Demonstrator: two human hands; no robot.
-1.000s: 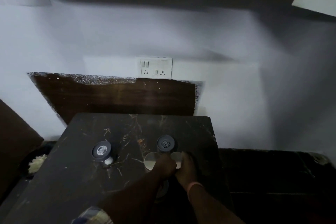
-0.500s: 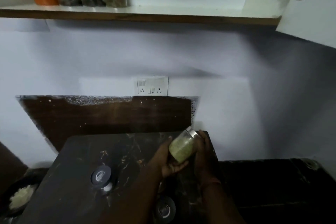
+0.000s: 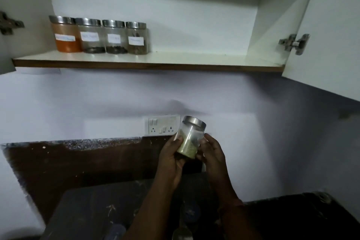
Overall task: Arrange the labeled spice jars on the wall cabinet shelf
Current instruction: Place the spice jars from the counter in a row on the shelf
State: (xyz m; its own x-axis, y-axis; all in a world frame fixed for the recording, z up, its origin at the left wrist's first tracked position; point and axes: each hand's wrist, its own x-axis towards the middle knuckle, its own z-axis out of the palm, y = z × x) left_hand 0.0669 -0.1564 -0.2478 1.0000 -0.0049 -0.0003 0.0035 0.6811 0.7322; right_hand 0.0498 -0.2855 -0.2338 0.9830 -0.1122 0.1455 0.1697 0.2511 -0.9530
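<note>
A clear spice jar (image 3: 190, 138) with a steel lid and pale green powder is tilted in the air above the table. My left hand (image 3: 171, 157) grips its left side and my right hand (image 3: 213, 154) holds its right side. Up on the wall cabinet shelf (image 3: 175, 62) stand several labeled jars in a row at the left: an orange-filled jar (image 3: 65, 34), then three clear jars (image 3: 114, 37) with dark contents. The shelf to their right is bare.
The open cabinet door (image 3: 331, 31) with its hinge hangs at the upper right. A switch and socket plate (image 3: 162, 124) sits on the wall behind the jar. A dark marble table (image 3: 93, 210) lies below, with a steel lid (image 3: 182, 233) near the bottom edge.
Both hands picked the green jar up off the table and raised it. The view has tilted up, bringing the whole shelf and its jars into sight.
</note>
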